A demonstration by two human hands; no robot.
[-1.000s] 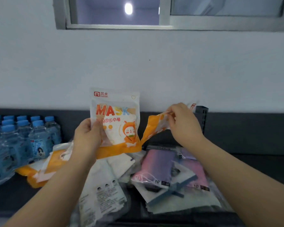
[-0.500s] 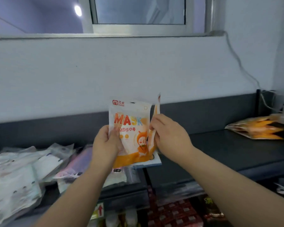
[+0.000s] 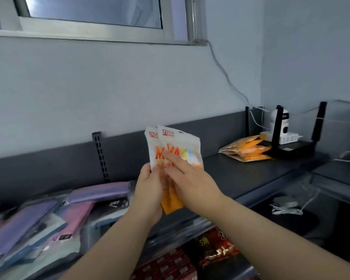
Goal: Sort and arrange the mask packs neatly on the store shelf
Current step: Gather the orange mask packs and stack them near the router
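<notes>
Orange-and-white packs, two overlapped, are gripped by the left hand; the right hand lays straight fingers on them, above the shelf.

Two white-and-orange mask packs held upright and fanned, one overlapping the other, above the dark shelf. Left hand grips their lower left edge. Right hand lays straight fingers across the front print. Purple and pink packs lie jumbled at left. Orange packs are stacked at far right, beside a black router. Red snack bags on the level below.
</notes>
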